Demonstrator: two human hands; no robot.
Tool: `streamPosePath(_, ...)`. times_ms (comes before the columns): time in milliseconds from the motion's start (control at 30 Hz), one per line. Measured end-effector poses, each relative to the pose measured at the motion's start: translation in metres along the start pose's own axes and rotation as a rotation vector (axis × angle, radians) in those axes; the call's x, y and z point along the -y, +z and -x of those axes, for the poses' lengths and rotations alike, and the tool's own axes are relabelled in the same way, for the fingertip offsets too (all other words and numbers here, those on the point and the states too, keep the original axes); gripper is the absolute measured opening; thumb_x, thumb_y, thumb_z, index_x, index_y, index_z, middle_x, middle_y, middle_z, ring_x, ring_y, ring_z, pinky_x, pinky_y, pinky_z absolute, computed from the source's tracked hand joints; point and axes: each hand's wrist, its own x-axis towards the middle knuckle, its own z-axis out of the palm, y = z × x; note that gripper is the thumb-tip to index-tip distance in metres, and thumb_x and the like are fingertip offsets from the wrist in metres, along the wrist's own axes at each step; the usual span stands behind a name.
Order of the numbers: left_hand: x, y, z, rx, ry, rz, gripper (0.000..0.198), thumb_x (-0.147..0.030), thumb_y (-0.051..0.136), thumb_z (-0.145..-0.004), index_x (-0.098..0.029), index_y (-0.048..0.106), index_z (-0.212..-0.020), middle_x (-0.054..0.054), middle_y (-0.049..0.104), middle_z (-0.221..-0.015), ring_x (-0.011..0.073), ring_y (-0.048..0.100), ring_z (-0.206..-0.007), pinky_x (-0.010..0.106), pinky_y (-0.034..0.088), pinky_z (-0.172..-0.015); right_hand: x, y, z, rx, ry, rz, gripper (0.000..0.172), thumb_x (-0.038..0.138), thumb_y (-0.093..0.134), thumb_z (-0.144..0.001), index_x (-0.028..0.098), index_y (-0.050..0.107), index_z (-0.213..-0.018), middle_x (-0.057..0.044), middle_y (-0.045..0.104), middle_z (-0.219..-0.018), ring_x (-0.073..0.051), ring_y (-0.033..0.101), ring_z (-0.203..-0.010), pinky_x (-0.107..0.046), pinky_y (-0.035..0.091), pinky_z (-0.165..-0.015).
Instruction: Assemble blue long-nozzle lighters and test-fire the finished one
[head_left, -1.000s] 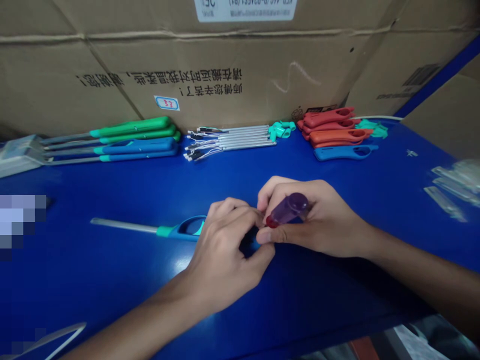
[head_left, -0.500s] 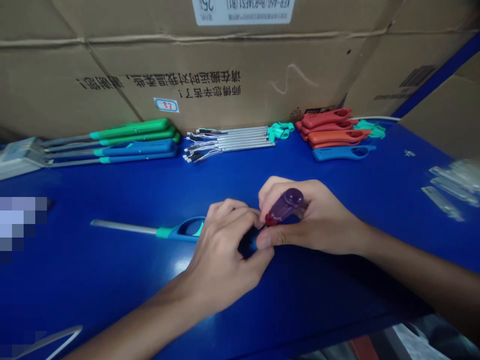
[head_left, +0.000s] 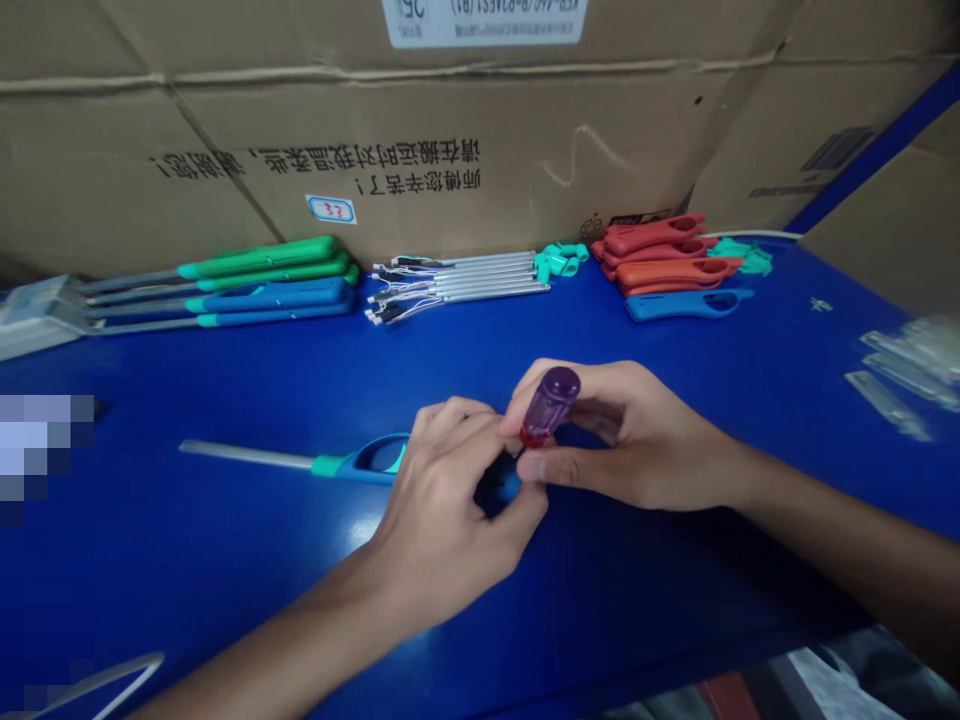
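Note:
Under my left hand (head_left: 457,490) lies a blue long-neck lighter (head_left: 367,462), its metal tube and teal collar pointing left; my fingers close around the handle and hide much of it. My right hand (head_left: 626,440) pinches a small screwdriver (head_left: 551,405) with a clear purple handle and a red lower end. The screwdriver leans slightly, its shaft directed down at the lighter's handle end. I cannot make out whether its tip is touching, as fingers cover that spot.
Green and blue lighters (head_left: 270,262) lie at the back left. Metal tubes with wires (head_left: 480,278), red, orange and blue handle shells (head_left: 660,250) and teal pieces (head_left: 739,255) line the cardboard box (head_left: 525,120). Clear plastic parts (head_left: 900,370) lie at right.
The screwdriver has swung from a right-leaning tilt to a more upright position, its handle moving left. My right fingers have shifted with it; my left hand stays on the lighter.

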Motion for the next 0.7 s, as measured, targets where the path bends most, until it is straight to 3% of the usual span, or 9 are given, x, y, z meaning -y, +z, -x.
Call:
streamPosePath(133,-0.0004,-0.0001,-0.0006,-0.020,0.001,0.015,0.007,-0.012,0.059,-0.081,-0.018,0.061,-0.084,0.000,0.068,-0.081,0.0174,0.057,-0.082,0.037,0.041,-0.077,0.0007,0.0003,0.0003,-0.003,-0.068,0.038,0.005,0.019,0.069,-0.086,0.015,0.068,-0.084,-0.003,0.063,-0.088,-0.014,0.062,-0.084,-0.027,0.050,-0.074)
streamPosePath(267,-0.0006,-0.0008,0.0001,0.018,-0.016,0.005,0.013,-0.010,0.059,-0.078,-0.020,0.062,-0.085,-0.001,0.068,-0.081,0.0185,0.057,-0.084,0.037,0.040,-0.078,0.0024,0.0029,-0.0008,-0.097,-0.029,0.062,0.024,0.022,0.081,-0.074,0.015,0.060,-0.067,0.002,0.058,-0.076,-0.010,0.056,-0.069,-0.022,0.046,-0.062)
streamPosePath(333,-0.0006,-0.0014,0.0006,0.029,-0.018,0.003,0.013,-0.011,0.060,-0.078,-0.020,0.062,-0.087,-0.001,0.068,-0.083,0.0189,0.057,-0.084,0.038,0.040,-0.078,0.0036,0.0015,-0.0012,-0.078,-0.017,0.064,0.023,0.020,0.083,-0.071,0.015,0.061,-0.070,0.002,0.059,-0.078,-0.010,0.056,-0.070,-0.023,0.046,-0.063)
streamPosePath(500,-0.0003,-0.0014,-0.0004,0.002,-0.012,0.031,0.009,-0.012,0.058,-0.082,-0.020,0.061,-0.087,0.001,0.069,-0.085,0.0194,0.059,-0.085,0.039,0.043,-0.079,0.0059,-0.0060,-0.0004,0.034,-0.071,0.101,0.007,0.014,0.068,-0.086,0.013,0.069,-0.092,-0.004,0.063,-0.089,-0.014,0.060,-0.083,-0.027,0.048,-0.071)
streamPosePath(700,0.0031,-0.0014,-0.0009,0.046,-0.002,-0.007,0.010,-0.015,0.062,-0.082,-0.022,0.062,-0.089,-0.001,0.069,-0.088,0.0196,0.059,-0.087,0.039,0.042,-0.078,0.0053,-0.0050,0.0006,0.060,-0.094,0.134,0.012,0.014,0.064,-0.087,0.011,0.069,-0.097,-0.005,0.062,-0.089,-0.014,0.060,-0.082,-0.027,0.050,-0.070)
